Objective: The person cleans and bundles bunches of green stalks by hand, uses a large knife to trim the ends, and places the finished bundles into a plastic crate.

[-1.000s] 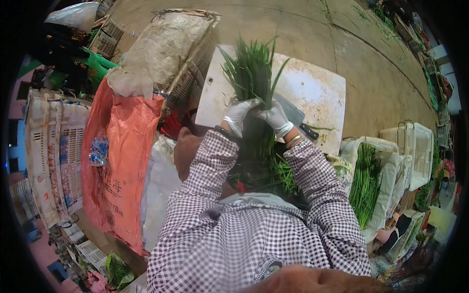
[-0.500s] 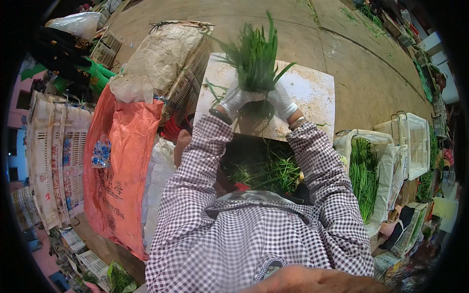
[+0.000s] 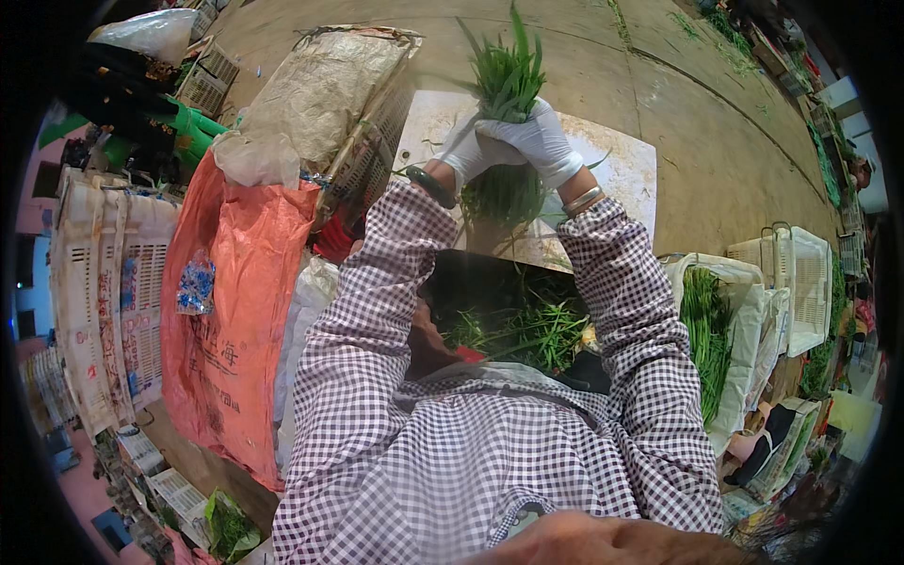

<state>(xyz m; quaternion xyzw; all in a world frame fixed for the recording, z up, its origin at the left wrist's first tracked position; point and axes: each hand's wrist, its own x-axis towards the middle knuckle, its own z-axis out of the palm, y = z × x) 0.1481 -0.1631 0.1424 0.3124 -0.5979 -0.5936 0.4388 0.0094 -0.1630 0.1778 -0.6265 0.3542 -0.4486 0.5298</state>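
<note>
Clasping a bunch of green stalks at its middle, I had it out before me over the far part of the white board, leaf tips pointing away and the lower lengths showing beneath my gloves. My right hand had its fingers pressed together around the bunch, and my left hand met it from the other side, though blur and overlap meant I could not tell how each left fingertip lay. The weak point, I judged, was the grip: smooth gloves on slick stalks could let the inner ones slide if I eased off, while squeezing too hard might bruise them. One long leaf stood taller than the rest, so an uneven bundle seemed likely if the ends were not level. The dark band on my left wrist and the bracelet on my right could snag a stray blade. Nearer my lap lay loose greens, where anything dropped would probably get mixed in. Farther out, the lined basket of stalks stood to my right and the orange sack to my left, and a careless elbow might have knocked either
</note>
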